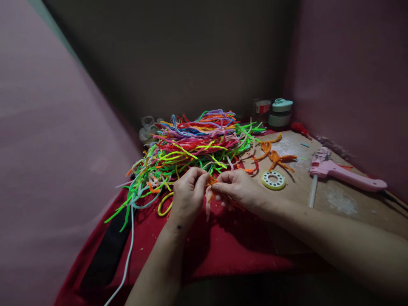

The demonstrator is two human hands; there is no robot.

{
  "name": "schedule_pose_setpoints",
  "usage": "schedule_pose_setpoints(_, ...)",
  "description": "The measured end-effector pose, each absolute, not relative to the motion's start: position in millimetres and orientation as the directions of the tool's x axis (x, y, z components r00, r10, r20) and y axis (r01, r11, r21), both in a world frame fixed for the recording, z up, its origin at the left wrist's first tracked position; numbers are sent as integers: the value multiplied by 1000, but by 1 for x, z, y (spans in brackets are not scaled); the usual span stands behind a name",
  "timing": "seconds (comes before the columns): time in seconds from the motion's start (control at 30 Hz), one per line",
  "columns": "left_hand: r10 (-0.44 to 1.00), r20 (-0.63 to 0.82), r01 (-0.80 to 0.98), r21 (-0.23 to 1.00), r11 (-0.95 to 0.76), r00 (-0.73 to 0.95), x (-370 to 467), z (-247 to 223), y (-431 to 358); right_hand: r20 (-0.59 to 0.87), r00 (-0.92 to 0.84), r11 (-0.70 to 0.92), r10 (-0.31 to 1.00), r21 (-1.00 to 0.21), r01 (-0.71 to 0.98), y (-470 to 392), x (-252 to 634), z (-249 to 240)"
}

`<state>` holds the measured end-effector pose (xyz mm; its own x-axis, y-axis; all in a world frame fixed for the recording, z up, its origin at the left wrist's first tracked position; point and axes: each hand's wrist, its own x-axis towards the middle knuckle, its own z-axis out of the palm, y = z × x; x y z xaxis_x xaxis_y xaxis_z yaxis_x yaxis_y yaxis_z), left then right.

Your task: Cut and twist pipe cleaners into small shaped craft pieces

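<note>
Orange pipe cleaners [211, 180] are pinched between my two hands, above the front of the table. My left hand [190, 189] has its thumb and fingers closed on their left end. From the other side, my right hand [236, 187] grips the same orange pieces, with its lower fingers curled underneath. A pale pink pipe cleaner [208, 202] dangles just below the fingertips. Right behind the hands lies a big heap of pipe cleaners [194, 146] in many colours. Bent orange pipe cleaner shapes [276, 156] rest on the board to the right.
A pink glue gun [344, 172] lies on a brown board [296, 204] at the right. Near my right hand is a white and yellow ring-shaped spool [273, 180]. A teal-lidded container [280, 113] stands at the back. A white cable [129, 250] crosses the red cloth [153, 250] at left.
</note>
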<state>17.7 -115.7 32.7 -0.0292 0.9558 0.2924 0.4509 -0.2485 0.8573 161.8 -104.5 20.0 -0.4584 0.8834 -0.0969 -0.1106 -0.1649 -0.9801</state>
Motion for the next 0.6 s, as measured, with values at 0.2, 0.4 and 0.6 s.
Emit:
schedule_pose_setpoints(0.2, 993, 30, 275, 960, -60, 112, 16, 37, -114, -66, -440, -131, 896, -984, -119, -103, 162, 14)
schedule_pose_setpoints(0.4, 976, -47, 205, 979, 3, 211, 12, 43, -115, -80, -460, -175, 884, -970, -168, -103, 162, 14)
schedule_pose_setpoints(0.6, 977, -68, 204, 979, 26, 202, 14, 40, -115, -123, -454, -203, 883, -970, -132, -105, 160, 16)
